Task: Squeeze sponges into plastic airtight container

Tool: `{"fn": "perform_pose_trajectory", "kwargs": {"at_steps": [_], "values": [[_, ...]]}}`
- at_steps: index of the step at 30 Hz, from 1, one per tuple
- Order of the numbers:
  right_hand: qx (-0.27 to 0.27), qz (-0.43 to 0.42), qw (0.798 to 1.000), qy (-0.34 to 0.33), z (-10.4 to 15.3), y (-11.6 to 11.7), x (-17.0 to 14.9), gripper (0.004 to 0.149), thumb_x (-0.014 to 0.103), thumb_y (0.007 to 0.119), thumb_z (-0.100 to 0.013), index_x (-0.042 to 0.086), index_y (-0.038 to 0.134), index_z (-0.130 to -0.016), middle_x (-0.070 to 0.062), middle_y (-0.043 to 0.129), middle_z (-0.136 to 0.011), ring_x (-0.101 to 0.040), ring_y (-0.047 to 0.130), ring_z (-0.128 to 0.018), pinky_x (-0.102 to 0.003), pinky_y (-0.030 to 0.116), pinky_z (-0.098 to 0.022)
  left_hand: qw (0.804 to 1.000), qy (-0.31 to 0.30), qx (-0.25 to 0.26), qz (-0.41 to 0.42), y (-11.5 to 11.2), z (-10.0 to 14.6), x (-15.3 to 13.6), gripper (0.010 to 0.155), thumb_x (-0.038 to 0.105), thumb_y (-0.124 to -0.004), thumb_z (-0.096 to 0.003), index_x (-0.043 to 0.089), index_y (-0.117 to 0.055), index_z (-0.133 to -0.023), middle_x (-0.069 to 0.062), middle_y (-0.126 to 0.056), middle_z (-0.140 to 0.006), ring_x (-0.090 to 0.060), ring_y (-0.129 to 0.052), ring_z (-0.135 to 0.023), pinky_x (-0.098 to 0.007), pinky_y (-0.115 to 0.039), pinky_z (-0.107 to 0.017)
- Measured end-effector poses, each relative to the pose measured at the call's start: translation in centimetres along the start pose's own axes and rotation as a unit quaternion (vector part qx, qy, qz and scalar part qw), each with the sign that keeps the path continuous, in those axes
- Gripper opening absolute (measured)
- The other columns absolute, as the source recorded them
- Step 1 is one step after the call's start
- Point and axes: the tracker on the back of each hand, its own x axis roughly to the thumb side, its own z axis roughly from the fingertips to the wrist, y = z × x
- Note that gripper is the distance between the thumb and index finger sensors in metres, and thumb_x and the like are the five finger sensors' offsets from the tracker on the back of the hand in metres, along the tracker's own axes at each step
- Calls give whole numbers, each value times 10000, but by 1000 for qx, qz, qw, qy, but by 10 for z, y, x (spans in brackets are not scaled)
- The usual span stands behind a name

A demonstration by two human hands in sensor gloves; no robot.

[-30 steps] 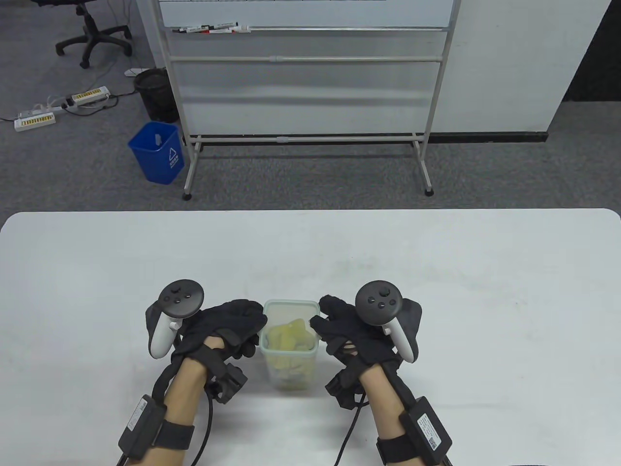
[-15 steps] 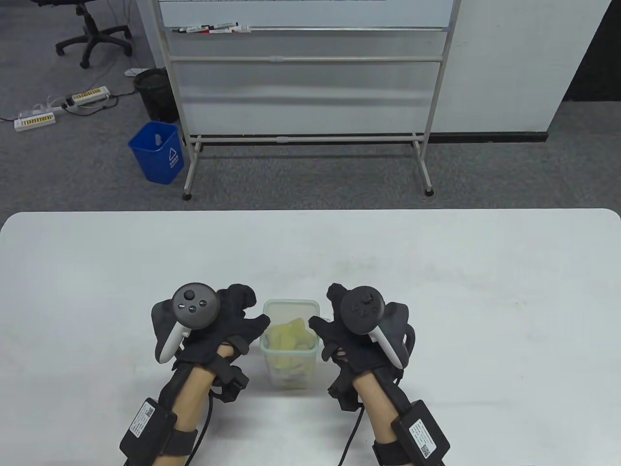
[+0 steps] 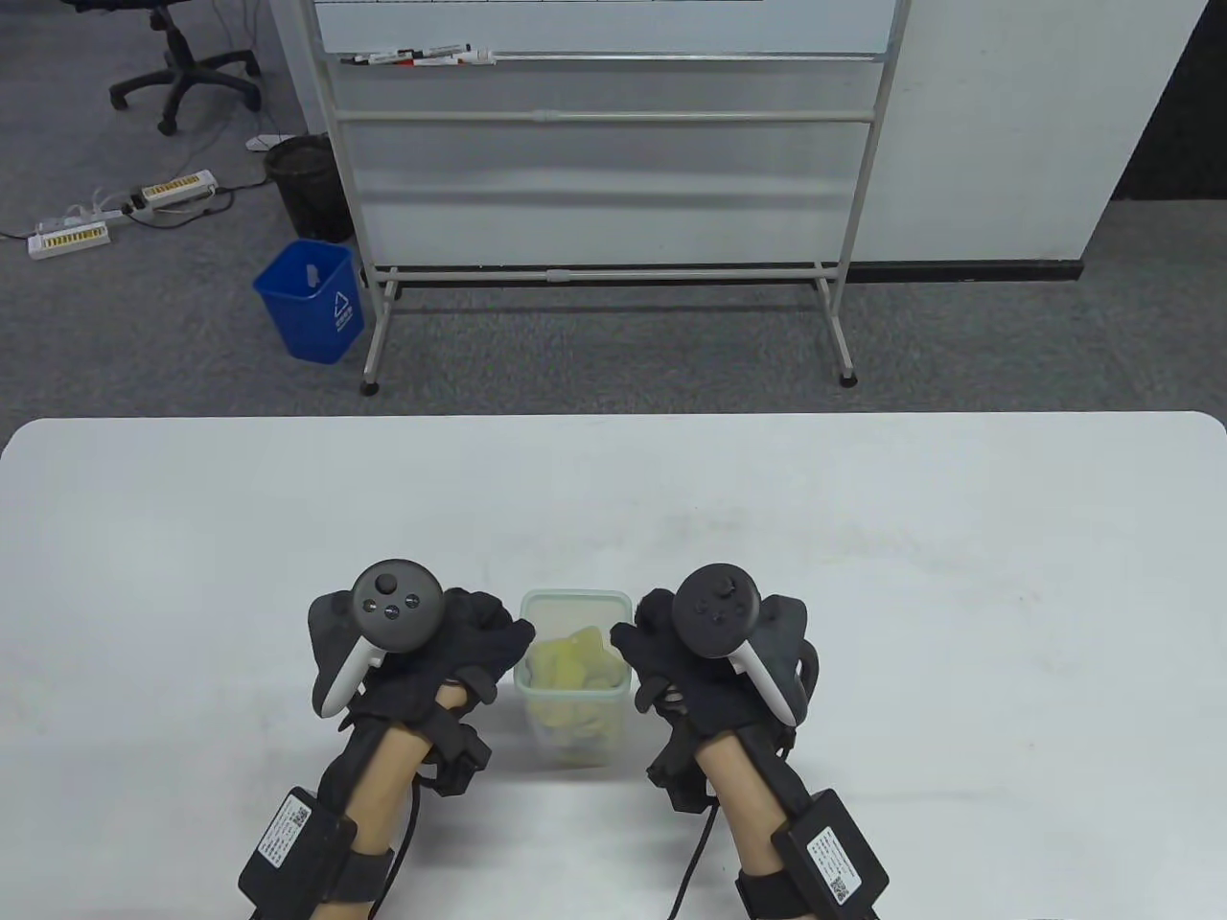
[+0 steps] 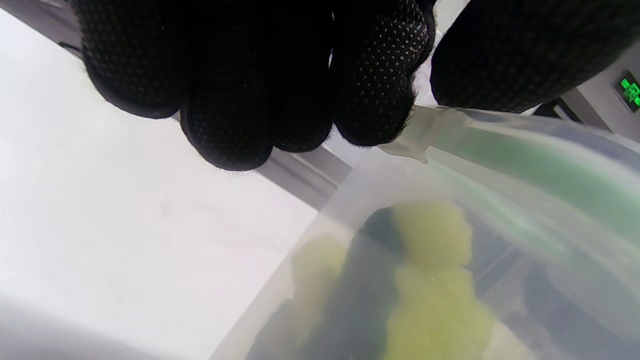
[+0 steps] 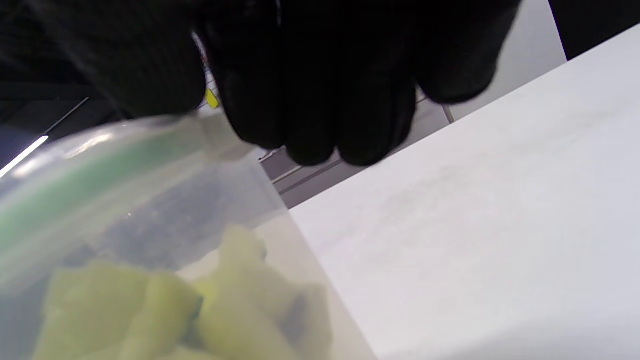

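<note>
On the worktop, the left hand at 9 o'clock and right hand at 3 flank the sponge-filled container, fingers curled; any hold unclear.

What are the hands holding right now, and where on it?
Both hold the container near its top rim: left hand on its left side, right hand on its right. Sponges sit inside, untouched.
</note>
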Motion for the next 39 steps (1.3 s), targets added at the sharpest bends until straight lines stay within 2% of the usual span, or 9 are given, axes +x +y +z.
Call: {"fn": "perform_pose_trajectory", "kwargs": {"at_steps": [10,19,23,25,28,32,34,36,39], "values": [[14,-17,1000,4,-4,1,-4,544,523,865,-452,161,890,-857,-96,930,-858,-334,956,-722,-529,717,-615,1000,9,-18,23,-2,-1,-2,479,555,-846,-448,180,-916,-737,-105,-945,-794,-317,-1000,-649,-495,-859,-516],[39,-84,996,5,-12,4,-14,543,499,881,-444,128,908,-839,-122,949,-832,-349,970,-697,-539,724,-601,997,20,-25,67,-4,-2,-6,477,531,-855,-448,151,-920,-730,-113,-951,-780,-326,-1006,-636,-502,-860,-509],[35,-82,996,7,-13,5,-16,555,523,862,-449,141,895,-851,-112,940,-845,-341,964,-710,-537,721,-606,994,27,-56,85,-8,-5,-12,490,568,-828,-456,183,-893,-751,-105,-933,-805,-317,-995,-658,-492,-855,-522],[37,-67,997,9,-11,6,-16,569,546,833,-458,156,881,-870,-113,925,-865,-345,952,-727,-534,714,-614,996,18,-36,81,-8,-5,-13,486,574,-816,-458,191,-885,-749,-97,-943,-790,-306,-1004,-642,-482,-863,-511],[9,-44,999,0,-10,6,-16,587,579,798,-454,167,899,-859,-105,944,-852,-335,969,-714,-525,728,-606,998,12,-26,48,-5,-4,-11,491,588,-797,-460,203,-884,-753,-93,-946,-791,-303,-1005,-644,-478,-864,-513],[-63,-72,995,-24,-10,-5,-23,596,576,781,-452,163,899,-865,-114,940,-861,-344,962,-729,-531,717,-619,999,12,4,31,5,-2,-14,514,587,-784,-465,193,-872,-783,-106,-934,-814,-317,-995,-666,-489,-854,-526],[-111,-61,991,-31,-11,-7,-33,599,572,775,-448,167,889,-876,-112,934,-870,-341,958,-742,-528,713,-632,999,0,33,9,11,-1,-16,554,582,-763,-475,182,-835,-851,-130,-906,-860,-347,-969,-713,-513,-831,-555],[-127,-42,989,-61,-13,-3,-44,607,565,776,-444,169,875,-893,-113,921,-889,-336,951,-766,-531,698,-648,998,10,62,-29,16,2,-19,592,583,-758,-473,179,-800,-903,-146,-879,-903,-373,-944,-757,-534,-810,-583],[-135,11,988,-75,-10,5,-61,640,573,774,-436,191,821,-948,-106,874,-952,-349,904,-843,-539,657,-687,994,-33,50,-86,16,-1,-23,679,588,-727,-478,203,-656,-1032,-146,-746,-1066,-403,-798,-950,-591,-707,-691]]}}
